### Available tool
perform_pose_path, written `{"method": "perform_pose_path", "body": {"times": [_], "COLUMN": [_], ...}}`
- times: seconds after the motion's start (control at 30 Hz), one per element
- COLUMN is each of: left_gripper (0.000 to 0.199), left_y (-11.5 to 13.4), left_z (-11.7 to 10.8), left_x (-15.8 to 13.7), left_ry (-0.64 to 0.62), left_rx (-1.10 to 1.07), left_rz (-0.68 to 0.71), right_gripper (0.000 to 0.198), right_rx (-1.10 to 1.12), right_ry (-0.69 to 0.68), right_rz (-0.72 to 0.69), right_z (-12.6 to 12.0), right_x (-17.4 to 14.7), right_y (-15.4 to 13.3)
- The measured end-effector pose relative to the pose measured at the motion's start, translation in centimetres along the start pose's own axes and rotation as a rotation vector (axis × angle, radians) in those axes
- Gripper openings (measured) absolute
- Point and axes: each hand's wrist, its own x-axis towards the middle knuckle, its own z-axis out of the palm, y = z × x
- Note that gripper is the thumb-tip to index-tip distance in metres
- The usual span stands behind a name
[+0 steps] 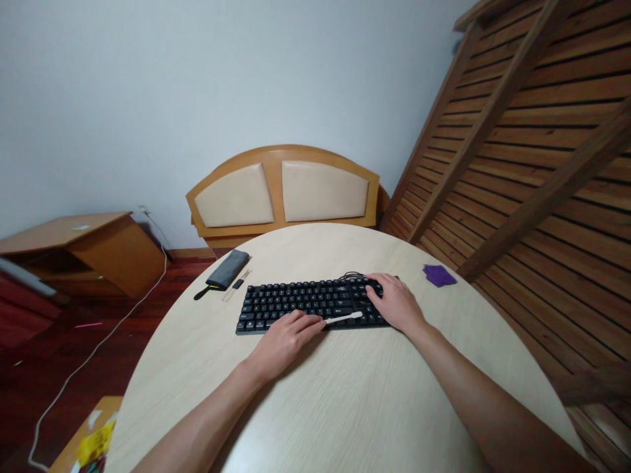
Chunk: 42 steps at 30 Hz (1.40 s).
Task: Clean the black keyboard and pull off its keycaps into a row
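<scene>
A black keyboard (300, 302) lies on the round pale table, its long side facing me. My left hand (290, 338) is closed at the keyboard's front edge. From its fingers a slim white stick with a wider end, looking like a toothbrush (345, 318), points right over the lower keys. My right hand (397, 302) grips the keyboard's right end, with the thumb over the number keys and the fingers by the far corner. What lies under the right palm is hidden. Behind the keyboard, close to the right fingers, its black cable (352, 274) is bunched up.
Left of the keyboard are a grey pouch (229, 269) with a black strap and a small black item (238, 284) beside thin sticks. A purple cloth (438, 275) lies at the right. Beyond the table (345, 407) stand a padded headboard (325, 190) and wooden slats (522, 164).
</scene>
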Motion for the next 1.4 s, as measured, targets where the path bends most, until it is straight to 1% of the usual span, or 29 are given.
{"method": "perform_pose_path", "body": {"times": [0.2, 0.53, 0.7, 0.8, 1.03, 1.2, 1.4], "left_gripper": [0.036, 0.035, 0.038, 0.04, 0.038, 0.041, 0.04], "left_y": [0.0, -0.7, -0.5, -0.3, -0.7, -0.4, -0.3], "left_z": [-0.2, 0.2, 0.1, 0.3, 1.2, 1.1, 0.8], "left_x": [0.1, -0.3, -0.2, -0.2, -0.1, 0.1, 0.1], "left_ry": [-0.008, 0.061, 0.144, 0.165, 0.12, 0.073, 0.066], "left_rx": [0.095, 0.011, -0.025, -0.029, 0.029, 0.033, 0.026], "left_rz": [-0.051, -0.066, -0.035, -0.028, -0.012, 0.028, -0.005], "right_gripper": [0.023, 0.023, 0.023, 0.023, 0.022, 0.022, 0.022], "right_rx": [0.001, 0.006, 0.015, 0.014, 0.014, 0.008, 0.014], "right_ry": [-0.007, -0.016, -0.005, -0.01, -0.006, -0.001, -0.004], "right_rz": [0.006, 0.009, 0.008, 0.014, 0.012, 0.023, 0.019], "right_z": [-0.1, -0.2, -0.2, -0.2, -0.2, -0.2, -0.3], "right_x": [0.1, 0.0, 0.0, 0.1, 0.0, 0.0, 0.0], "right_y": [-0.1, 0.0, -0.1, -0.2, -0.1, -0.2, -0.3]}}
